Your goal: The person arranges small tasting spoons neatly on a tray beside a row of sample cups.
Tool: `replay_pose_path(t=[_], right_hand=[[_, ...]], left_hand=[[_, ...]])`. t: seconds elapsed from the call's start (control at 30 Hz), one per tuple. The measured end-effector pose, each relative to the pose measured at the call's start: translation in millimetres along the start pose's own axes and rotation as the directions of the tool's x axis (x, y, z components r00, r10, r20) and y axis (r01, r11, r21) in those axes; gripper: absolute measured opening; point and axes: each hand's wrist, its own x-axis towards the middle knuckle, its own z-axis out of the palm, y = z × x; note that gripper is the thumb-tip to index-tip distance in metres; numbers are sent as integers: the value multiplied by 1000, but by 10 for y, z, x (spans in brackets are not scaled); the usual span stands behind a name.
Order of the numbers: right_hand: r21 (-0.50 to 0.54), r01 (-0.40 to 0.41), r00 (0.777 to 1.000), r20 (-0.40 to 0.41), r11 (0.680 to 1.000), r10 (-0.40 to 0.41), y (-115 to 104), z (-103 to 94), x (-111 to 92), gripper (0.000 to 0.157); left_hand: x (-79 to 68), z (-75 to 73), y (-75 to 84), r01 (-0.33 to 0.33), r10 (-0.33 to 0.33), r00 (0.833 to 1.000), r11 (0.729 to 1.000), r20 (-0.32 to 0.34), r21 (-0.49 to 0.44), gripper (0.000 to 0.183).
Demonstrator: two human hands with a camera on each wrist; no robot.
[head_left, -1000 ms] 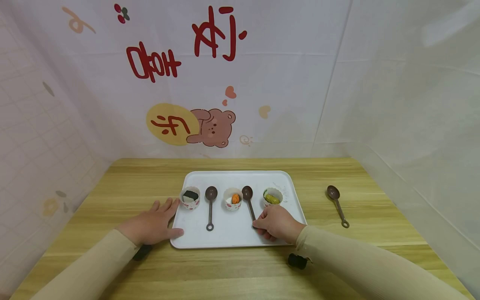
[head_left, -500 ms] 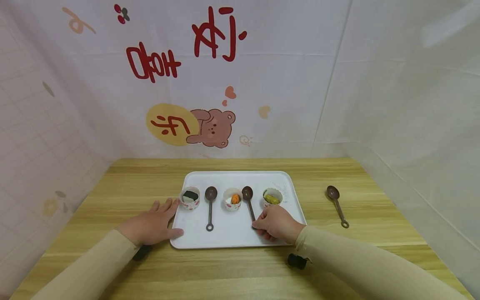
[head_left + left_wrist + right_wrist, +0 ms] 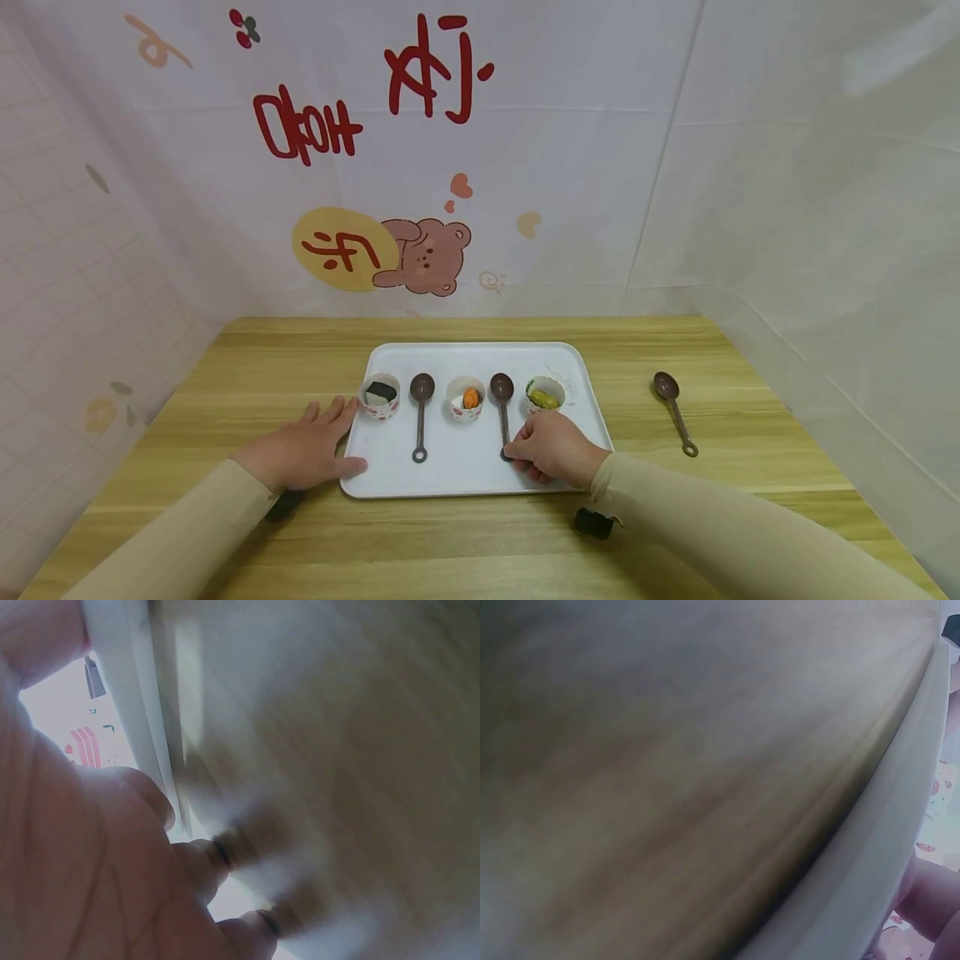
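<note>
My right hand (image 3: 557, 450) pinches the handle end of a brown measuring spoon (image 3: 502, 388) that lies on a white tray (image 3: 450, 481). The spoon's bowl points away from me, between a paper cup (image 3: 457, 412) with an orange piece (image 3: 471, 397) and a paper cup (image 3: 553, 384) with a yellow-green piece (image 3: 543, 399). Fingers spread, my left hand (image 3: 303, 448) rests at the tray's left edge, its thumb over the rim. Close to its fingertips stands a third paper cup (image 3: 383, 410) holding a black-and-white rice ball piece (image 3: 380, 393). The wrist views mostly show tabletop and tray edge.
A second brown spoon (image 3: 422, 417) lies on the tray between the left and middle cups. Another brown spoon (image 3: 675, 411) is on the wooden table (image 3: 420, 550), right of the tray. A printed white cloth (image 3: 570, 167) encloses the table's back and sides.
The bowl of the pinched spoon has swung slightly right, away from the middle cup, so its handle lies straighter. My left hand and the other things have stayed in place.
</note>
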Motion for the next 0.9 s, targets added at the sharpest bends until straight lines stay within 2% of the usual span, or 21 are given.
replay_pose_path(t=[0.5, 0.7, 0.9], right_hand=[[3, 36, 999, 16, 999, -36, 12, -7, -15, 24], [25, 90, 996, 23, 996, -90, 35, -32, -34, 17], [49, 78, 997, 1, 996, -78, 49, -36, -36, 11]], left_hand=[[-9, -7, 14, 15, -15, 1000, 1000, 3, 8, 111], [-14, -12, 22, 17, -17, 1000, 1000, 5, 3, 110], [-5, -6, 8, 17, -17, 1000, 1000, 4, 7, 110]])
